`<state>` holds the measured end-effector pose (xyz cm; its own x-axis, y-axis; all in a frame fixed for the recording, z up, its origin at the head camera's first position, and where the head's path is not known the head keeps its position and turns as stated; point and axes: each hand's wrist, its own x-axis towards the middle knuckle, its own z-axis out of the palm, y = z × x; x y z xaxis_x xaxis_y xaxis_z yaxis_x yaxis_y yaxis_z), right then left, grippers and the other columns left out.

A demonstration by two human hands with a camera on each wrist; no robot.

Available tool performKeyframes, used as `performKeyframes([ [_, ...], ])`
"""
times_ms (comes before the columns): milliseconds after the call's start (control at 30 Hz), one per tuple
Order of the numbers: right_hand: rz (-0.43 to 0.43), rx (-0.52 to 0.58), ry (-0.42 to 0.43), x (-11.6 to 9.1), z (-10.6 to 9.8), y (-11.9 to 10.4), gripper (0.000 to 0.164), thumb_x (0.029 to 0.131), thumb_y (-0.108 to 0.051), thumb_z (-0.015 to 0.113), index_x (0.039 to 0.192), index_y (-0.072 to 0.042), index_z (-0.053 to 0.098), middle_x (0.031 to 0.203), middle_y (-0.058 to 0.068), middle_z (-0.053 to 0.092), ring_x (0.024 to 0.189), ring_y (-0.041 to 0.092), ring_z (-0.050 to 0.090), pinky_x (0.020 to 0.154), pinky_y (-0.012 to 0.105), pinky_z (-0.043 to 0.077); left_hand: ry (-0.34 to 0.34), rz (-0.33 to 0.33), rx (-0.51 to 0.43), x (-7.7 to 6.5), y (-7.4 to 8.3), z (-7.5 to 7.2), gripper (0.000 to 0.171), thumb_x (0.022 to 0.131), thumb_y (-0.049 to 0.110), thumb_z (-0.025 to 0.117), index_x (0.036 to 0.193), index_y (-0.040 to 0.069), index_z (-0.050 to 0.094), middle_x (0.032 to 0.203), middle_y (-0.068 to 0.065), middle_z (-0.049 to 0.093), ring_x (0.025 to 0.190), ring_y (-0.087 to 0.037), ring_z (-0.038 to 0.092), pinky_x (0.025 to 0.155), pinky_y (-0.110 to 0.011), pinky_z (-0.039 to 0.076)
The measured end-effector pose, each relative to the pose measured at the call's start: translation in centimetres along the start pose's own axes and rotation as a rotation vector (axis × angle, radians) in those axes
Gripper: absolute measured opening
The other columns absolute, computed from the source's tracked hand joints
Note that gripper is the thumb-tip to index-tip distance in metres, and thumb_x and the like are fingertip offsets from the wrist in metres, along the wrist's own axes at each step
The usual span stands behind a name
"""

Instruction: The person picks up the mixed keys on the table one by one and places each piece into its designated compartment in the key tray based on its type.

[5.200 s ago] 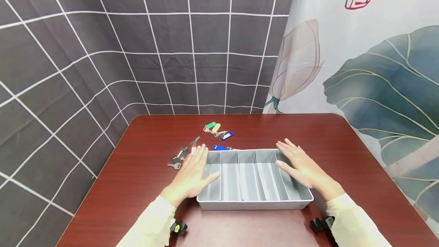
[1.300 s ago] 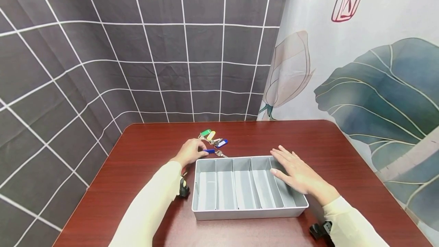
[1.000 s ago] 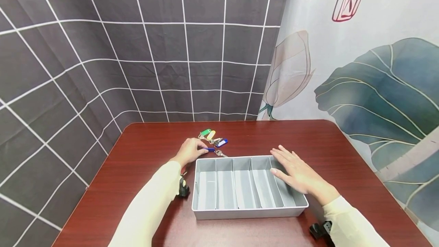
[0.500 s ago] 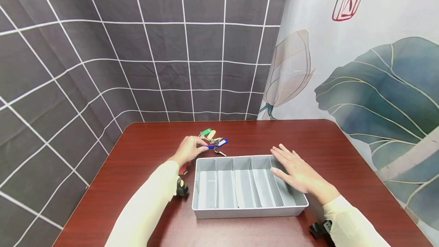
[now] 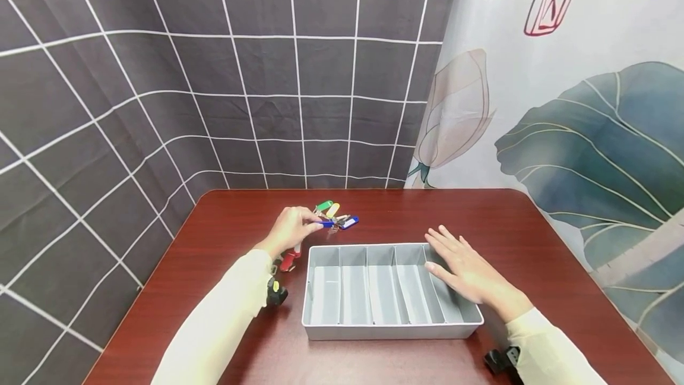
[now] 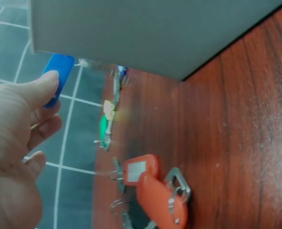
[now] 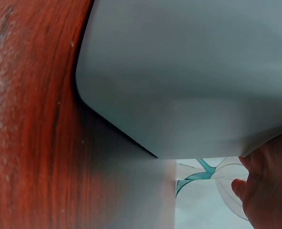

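My left hand (image 5: 291,229) pinches a blue key tag (image 6: 60,78) between thumb and fingers, held above the table behind the tray's left back corner. A key hangs from the tag, blurred in the left wrist view. The grey tray (image 5: 392,331), divided into several long compartments, shows nothing in them. My right hand (image 5: 470,269) rests with straight fingers over the tray's right end. Just beyond the held tag lie a green key tag (image 5: 323,205), a yellow key tag (image 5: 333,210) and another blue key tag (image 5: 350,223) with keys.
Red key tags (image 6: 162,202) with keys lie left of the tray, partly hidden by my left forearm in the head view. A dark grid-patterned curtain (image 5: 326,111) hangs behind the reddish-brown table (image 5: 427,212). A floral curtain (image 5: 566,195) hangs at the right.
My left hand has left the tray's left side, taken hold of the blue key tag and raised it, moving slightly away from the tray. The right hand stays at the tray's right end.
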<state>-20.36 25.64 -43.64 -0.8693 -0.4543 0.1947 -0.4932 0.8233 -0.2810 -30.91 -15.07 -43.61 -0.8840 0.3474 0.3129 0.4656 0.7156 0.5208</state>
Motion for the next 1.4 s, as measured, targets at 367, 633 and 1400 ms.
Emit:
performKeyframes([
  [367, 0.004, 0.003, -0.009, -0.1, -0.1, -0.1, 0.069, 0.096, -0.054, 0.048, 0.148, -0.011, 0.037, 0.155, 0.006, 0.031, 0.145, 0.030, 0.016, 0.114, 0.052, 0.012, 0.092, 0.112, 0.003, -0.7, 1.4, -2.3, 0.019, 0.078, 0.022, 0.082, 0.092, 0.010, 0.078, 0.086, 0.001, 0.072, 0.084, -0.020, 0.067, 0.074, -0.035, 0.051],
  [633, -0.019, 0.005, 0.026, -0.1, 0.0, -0.1, 0.067, 0.096, -0.050, 0.050, 0.148, -0.010, 0.037, 0.153, 0.011, 0.034, 0.144, 0.032, 0.018, 0.115, 0.048, 0.010, 0.132, 0.177, -0.040, -1.6, 3.2, -4.0, 0.017, 0.076, 0.017, 0.083, 0.091, 0.010, 0.078, 0.083, 0.004, 0.071, 0.080, -0.019, 0.066, 0.069, -0.036, 0.051],
  [1400, -0.022, 0.002, 0.026, -0.1, 0.2, 0.1, 0.067, 0.096, -0.051, 0.050, 0.147, -0.008, 0.039, 0.153, 0.009, 0.034, 0.144, 0.031, 0.019, 0.114, 0.052, 0.014, 0.142, 0.401, -0.063, -5.7, 6.6, -7.0, 0.013, 0.073, 0.011, 0.084, 0.084, 0.012, 0.078, 0.074, 0.009, 0.067, 0.072, -0.005, 0.061, 0.101, -0.043, 0.042],
])
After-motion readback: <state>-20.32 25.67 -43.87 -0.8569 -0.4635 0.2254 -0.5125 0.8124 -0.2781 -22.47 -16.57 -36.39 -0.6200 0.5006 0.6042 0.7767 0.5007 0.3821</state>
